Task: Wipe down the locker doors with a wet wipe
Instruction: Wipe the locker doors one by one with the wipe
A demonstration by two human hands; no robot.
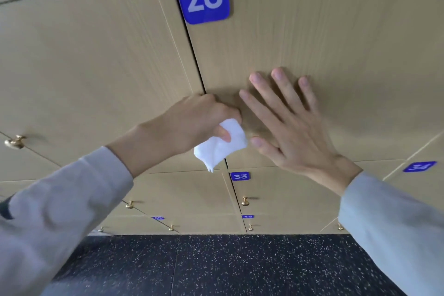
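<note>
Door 28 [312, 31] is the one being wiped, so keep the right hand [286, 122] spread flat on it to hold it steady. The left hand [192, 120] pinches the wipe [230, 144] bunched at the door's left edge; I'd open it flatter and stroke along the grain.

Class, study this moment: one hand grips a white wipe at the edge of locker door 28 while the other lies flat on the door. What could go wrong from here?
1. The left hand bunches the wipe up, so little of it may meet door 28, leaving streaks or missed patches.
2. The right hand lies with bare fingers spread on the door and may leave fresh prints.
3. Wiping beside the dark gap at the door's edge, the wipe could snag.
</note>
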